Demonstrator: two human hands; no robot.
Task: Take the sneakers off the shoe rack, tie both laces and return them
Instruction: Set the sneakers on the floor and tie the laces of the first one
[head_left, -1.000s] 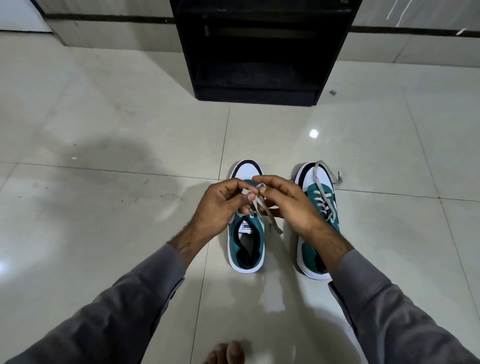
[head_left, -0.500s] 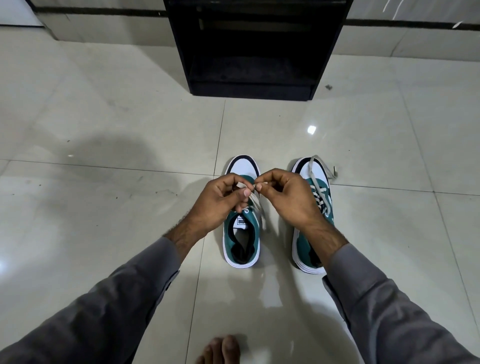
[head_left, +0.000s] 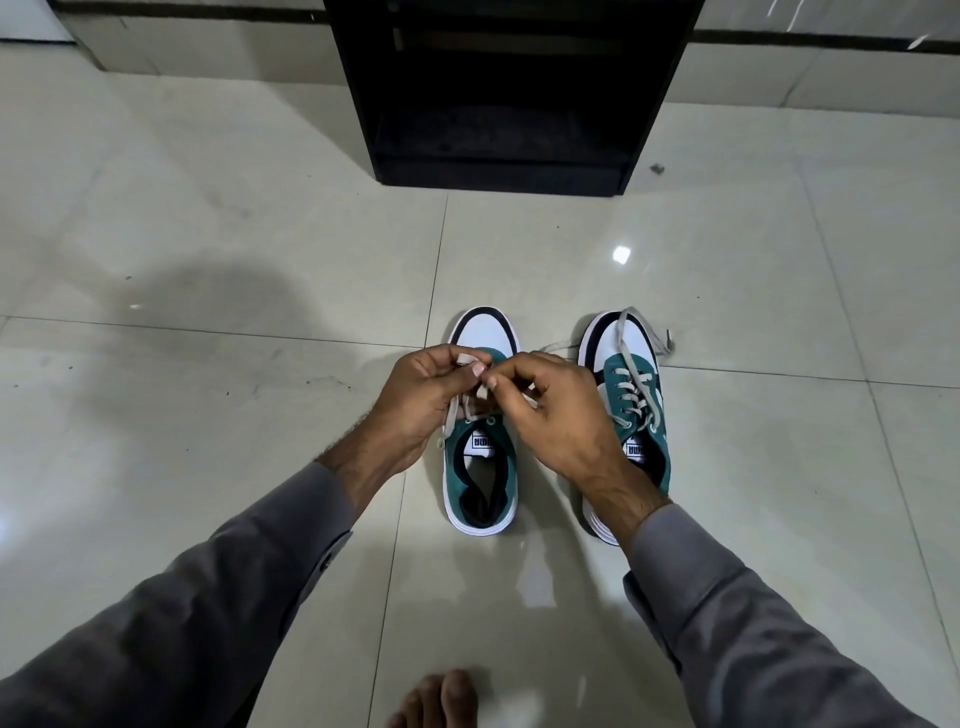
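Your left hand (head_left: 415, 400) and right hand (head_left: 558, 415) meet over left sneaker (head_left: 480, 467), both pinching its grey lace (head_left: 470, 402) above tongue; knot itself seems hidden between fingers. Right sneaker (head_left: 631, 410) just beside right hand, its lace (head_left: 636, 353) loose across toe onto tiled floor (head_left: 208, 312). Two sneakers, side by side, toes toward black shoe rack (head_left: 509, 93). One bare foot (head_left: 441, 699) at bottom edge.

Floor's all glossy pale tiles (head_left: 218, 457) with thin grout lines, and there's a bright light glare (head_left: 621, 254) bouncing off one. Tiny dark speck (head_left: 656, 168) sits further back on the right. Bare toes (head_left: 441, 701) poke in at the bottom edge.
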